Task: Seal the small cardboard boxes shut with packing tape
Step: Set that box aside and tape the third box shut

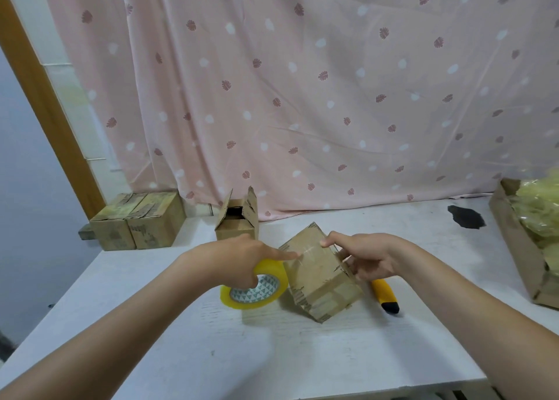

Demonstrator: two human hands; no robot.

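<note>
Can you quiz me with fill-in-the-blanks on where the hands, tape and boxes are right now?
1. The left hand grips the ____ tape roll.
2. The right hand holds the tilted box on the ____ table.
3. The box behind has its flaps ____.
4. The yellow knife lies beside the ____ hand.

Missing: yellow; white; open; right

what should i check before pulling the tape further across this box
1. Left hand grips the tape roll: ok.
2. Right hand steadies the tilted box: ok.
3. Tape strip stuck flat on the box top: cannot tell, only glare shows there.
4. Box sits flat on the table: not ok, it rests tilted on an edge.
5. Yellow utility knife within reach for cutting: ok, it lies just right of the box.
6. Open box behind awaits sealing: ok.
</note>
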